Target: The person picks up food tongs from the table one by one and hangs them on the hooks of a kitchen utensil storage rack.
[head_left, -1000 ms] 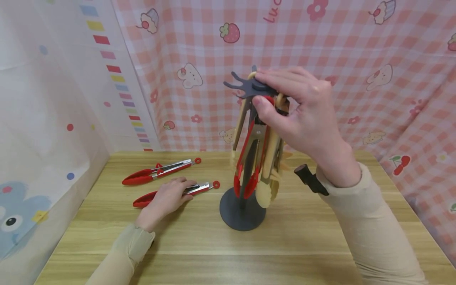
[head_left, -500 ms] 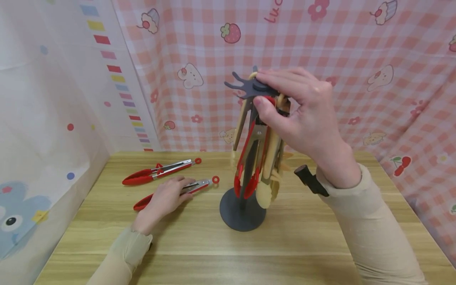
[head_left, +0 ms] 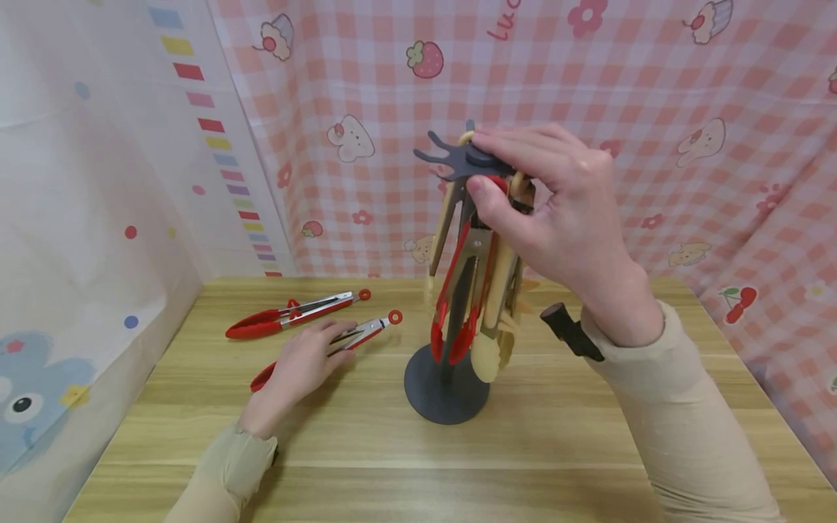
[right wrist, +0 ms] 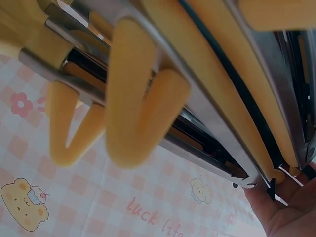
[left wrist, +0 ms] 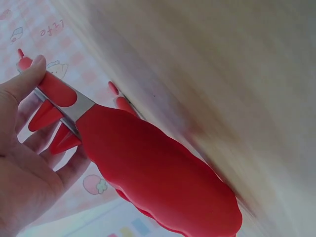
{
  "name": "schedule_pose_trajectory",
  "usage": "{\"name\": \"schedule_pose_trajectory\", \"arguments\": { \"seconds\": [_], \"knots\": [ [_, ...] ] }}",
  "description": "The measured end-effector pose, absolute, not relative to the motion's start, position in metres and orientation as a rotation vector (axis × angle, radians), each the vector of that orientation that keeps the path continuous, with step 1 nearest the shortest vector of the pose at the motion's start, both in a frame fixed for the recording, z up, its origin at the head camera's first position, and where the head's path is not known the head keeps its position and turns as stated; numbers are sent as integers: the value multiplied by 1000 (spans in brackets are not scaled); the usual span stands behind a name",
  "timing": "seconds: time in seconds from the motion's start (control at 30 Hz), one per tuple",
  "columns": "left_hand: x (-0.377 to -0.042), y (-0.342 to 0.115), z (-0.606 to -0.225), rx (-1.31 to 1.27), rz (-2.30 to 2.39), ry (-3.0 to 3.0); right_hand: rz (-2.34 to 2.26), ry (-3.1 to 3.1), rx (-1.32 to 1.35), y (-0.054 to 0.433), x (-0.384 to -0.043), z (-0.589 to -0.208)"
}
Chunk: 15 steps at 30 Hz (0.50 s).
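In the head view, my left hand (head_left: 297, 370) holds a pair of steel tongs (head_left: 370, 332) with red scalloped tips, at the left of the table. The left wrist view shows the thumb on the red handle pad and the fingers curled behind; the red head (left wrist: 163, 170) fills the middle. My right hand (head_left: 565, 207) grips the hooked top of a dark utensil stand (head_left: 445, 403), thumb on the near side. From its hooks hang red tongs (head_left: 463, 343) and several yellow-tipped tongs (head_left: 485, 357), partly hidden by that hand. Yellow legs (right wrist: 128, 108) of tongs show large in the right wrist view.
A second pair of red-tipped tongs (head_left: 255, 325) lies on the wooden table (head_left: 366, 457) behind my left hand. Several hooks (head_left: 431, 154) on the stand's left side carry nothing. A pink checked curtain (head_left: 366, 80) hangs behind the table's far edge.
The tongs in my left hand have turned slightly, their ring end shifting up and away toward the back. The right hand stays on the stand's top.
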<state>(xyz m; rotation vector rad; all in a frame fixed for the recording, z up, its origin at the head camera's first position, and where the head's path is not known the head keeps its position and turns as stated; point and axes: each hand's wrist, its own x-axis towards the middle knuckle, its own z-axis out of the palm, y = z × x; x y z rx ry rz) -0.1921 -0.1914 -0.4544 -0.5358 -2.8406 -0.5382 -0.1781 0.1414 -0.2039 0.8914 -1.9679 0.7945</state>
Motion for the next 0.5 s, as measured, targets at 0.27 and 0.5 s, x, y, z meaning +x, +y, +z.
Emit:
{"name": "schedule_pose_trajectory", "arguments": {
  "seconds": [0.27,0.5],
  "knots": [
    [-187,-189,-452,-500,-579,-2740,802,-1970,890,141,-178,-204],
    [-183,-184,-448,-465,-648,-2667,805,-1966,887,141,-178,-204]
  ]
}}
